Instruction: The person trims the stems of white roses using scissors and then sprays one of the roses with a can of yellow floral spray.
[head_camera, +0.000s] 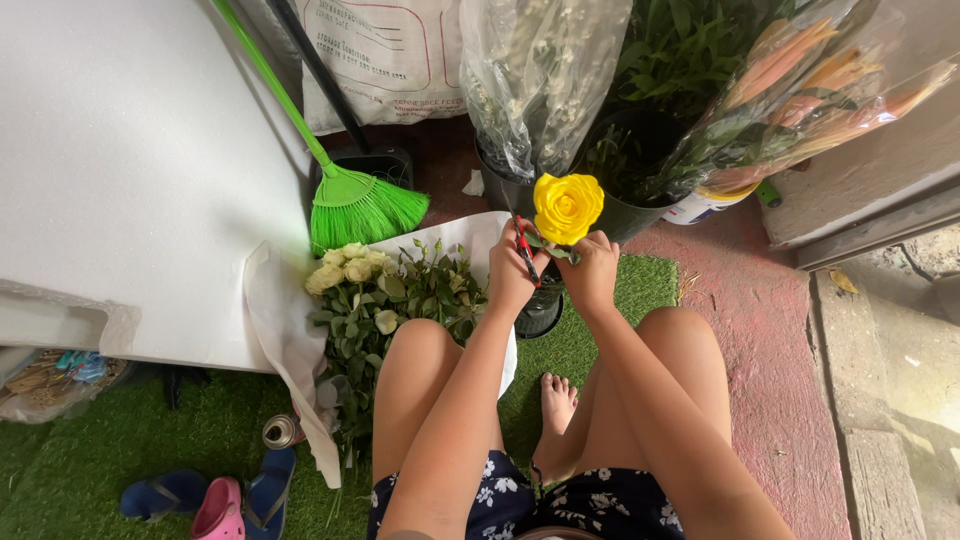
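Most of the stem of the full, ruffled yellow rose (567, 206) is hidden: both hands close over it just under the bloom, and only a few green leaves poke out between them. The left hand (513, 272) is curled into a fist around a slim red-handled tool (524, 250); its blade end is too thin and dark to make out, so its kind cannot be told. The right hand (590, 268) is pressed together around the stem, fingers tucked out of sight on the far side. The rose stands upright above the knees, in front of a dark round plastic bucket (640, 215) whose lower part the hands and bloom cover.

To the left, a bunch of pale cream roses with matte green leaves (372, 290) lies on the fuzzy green artificial turf (130, 440), wrapped in crinkled white paper (285, 330); the left thigh cuts off its lower right part. A bright green plastic broom with stiff splayed bristles (360, 205) leans against a smooth white panel (130, 150), its handle running out of the top edge. Glossy clear plastic sleeves blur the small white flowers (535, 70) and the orange buds (810, 90) inside them. Blue and pink rubber sandals (215, 500) are cropped by the bottom edge beside a small dented metal can (280, 432).
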